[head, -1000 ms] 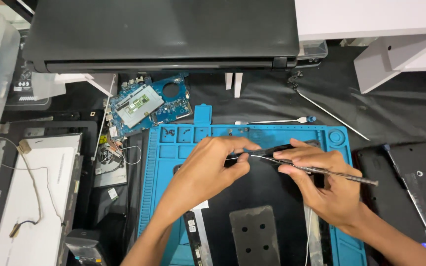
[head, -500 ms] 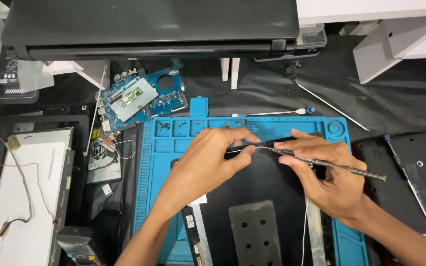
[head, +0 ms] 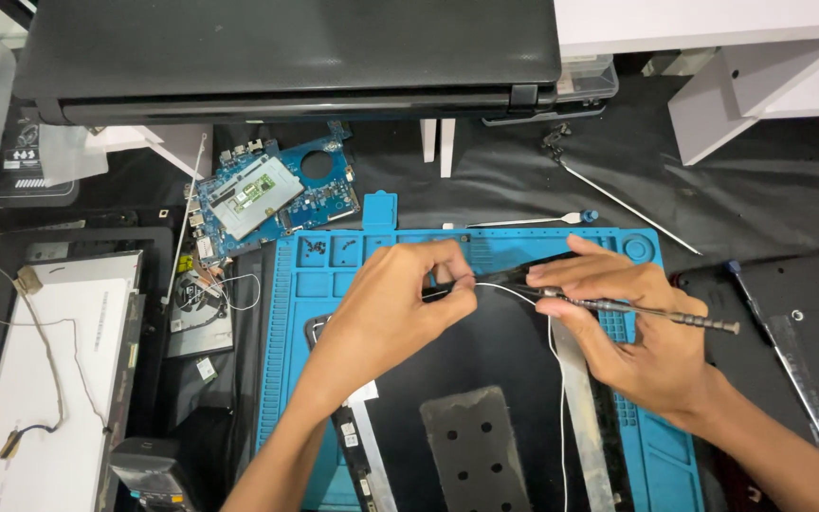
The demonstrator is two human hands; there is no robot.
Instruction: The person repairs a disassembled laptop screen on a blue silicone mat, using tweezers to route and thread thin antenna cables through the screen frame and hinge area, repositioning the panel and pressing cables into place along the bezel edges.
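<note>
My left hand (head: 400, 308) pinches the end of a thin white cable (head: 554, 360) at the top edge of a black laptop panel (head: 485, 370). The panel lies on a blue repair mat (head: 334, 284). My right hand (head: 632, 332) holds a slim metal screwdriver (head: 675, 313) lying across its fingers, tip pointing left toward the cable end, and also presses on the panel's upper edge. The white cable runs down along a silver hinge strip (head: 580, 417). A grey perforated plate (head: 476, 450) sits on the panel near me.
A closed black laptop (head: 286, 57) lies at the back. A blue circuit board (head: 272, 194) sits left of the mat, a white display panel (head: 45, 379) further left. A white spudger (head: 523, 222), metal rods (head: 627, 204) and a dark cover (head: 798, 341) lie to the right.
The view has shifted slightly. Both hands stay at the panel's top edge; the white cable now hangs further down along the hinge strip than before.
</note>
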